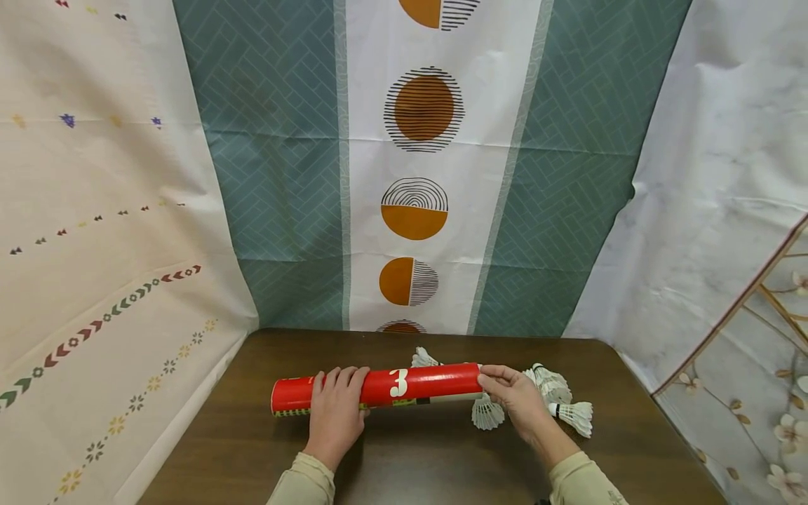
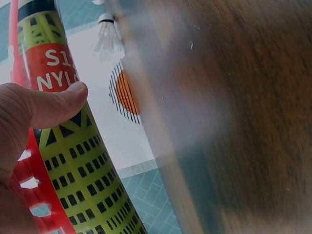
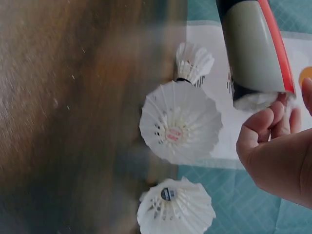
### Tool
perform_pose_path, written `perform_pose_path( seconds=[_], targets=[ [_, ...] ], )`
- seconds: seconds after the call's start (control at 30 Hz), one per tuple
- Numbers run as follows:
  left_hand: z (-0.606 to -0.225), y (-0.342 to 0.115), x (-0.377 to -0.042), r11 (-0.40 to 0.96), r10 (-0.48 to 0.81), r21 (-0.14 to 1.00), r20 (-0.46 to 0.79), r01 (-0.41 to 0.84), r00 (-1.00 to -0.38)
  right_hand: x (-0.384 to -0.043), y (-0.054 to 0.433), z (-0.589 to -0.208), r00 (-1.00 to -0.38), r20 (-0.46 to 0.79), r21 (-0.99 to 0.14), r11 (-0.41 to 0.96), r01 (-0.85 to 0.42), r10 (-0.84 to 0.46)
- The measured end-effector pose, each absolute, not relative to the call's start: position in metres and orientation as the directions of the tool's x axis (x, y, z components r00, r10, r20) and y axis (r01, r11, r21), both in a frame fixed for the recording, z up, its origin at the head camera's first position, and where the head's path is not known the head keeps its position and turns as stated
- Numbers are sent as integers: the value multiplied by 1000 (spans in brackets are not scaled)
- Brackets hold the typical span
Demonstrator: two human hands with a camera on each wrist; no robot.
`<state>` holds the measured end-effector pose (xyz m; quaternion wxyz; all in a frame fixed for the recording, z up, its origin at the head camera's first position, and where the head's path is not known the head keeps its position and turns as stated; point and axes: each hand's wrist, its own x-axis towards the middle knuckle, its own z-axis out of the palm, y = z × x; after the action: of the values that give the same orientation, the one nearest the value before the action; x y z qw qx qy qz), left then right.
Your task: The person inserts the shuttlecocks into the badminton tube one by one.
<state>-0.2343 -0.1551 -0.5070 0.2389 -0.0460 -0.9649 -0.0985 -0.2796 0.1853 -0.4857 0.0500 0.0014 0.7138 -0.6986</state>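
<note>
A long red, green and grey shuttlecock tube point(image 1: 435, 382) lies roughly level across the two hands, above the table. My left hand point(image 1: 337, 414) grips it left of the middle; the left wrist view shows the thumb point(image 2: 58, 105) across its green-patterned side. At the tube's right end is my right hand point(image 1: 520, 403), with curled fingers point(image 3: 258, 126) right at the mouth. They pinch the white feather edge of a shuttlecock point(image 3: 256, 101) that sits inside the mouth, its rest hidden by the tube. One loose shuttlecock point(image 1: 488, 414) lies just below this end.
Behind the tube lies another shuttlecock point(image 1: 423, 358). Several more shuttlecocks point(image 1: 549, 384) are grouped right of the right hand, one of them point(image 1: 574, 419) nearer the front. The brown wooden table point(image 1: 429, 463) meets a patterned cloth point(image 1: 284, 210) at its back edge.
</note>
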Motion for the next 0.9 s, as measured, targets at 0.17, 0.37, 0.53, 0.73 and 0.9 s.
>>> perform_pose_path(
  seconds=[0.17,0.37,0.53,0.73,0.9],
  targets=[
    [-507,-154,-234,975,55,164,470,148,-881,-276,178,-489,-999,-48,-996,75,47,-13],
    [-510,-153,-233,973,62,168,468,158,-881,-271,171,-490,-999,-41,-996,75,38,-34],
    [-516,-154,-233,969,81,172,465,180,-882,-270,170,-488,-997,-47,-999,26,45,-56],
    [-521,-157,-235,965,131,144,464,221,-876,-269,169,-489,-995,-78,-996,-29,80,-63],
    [-525,-158,-234,963,156,127,452,237,-878,-269,170,-493,-993,-103,-994,-41,106,-60]
  ],
)
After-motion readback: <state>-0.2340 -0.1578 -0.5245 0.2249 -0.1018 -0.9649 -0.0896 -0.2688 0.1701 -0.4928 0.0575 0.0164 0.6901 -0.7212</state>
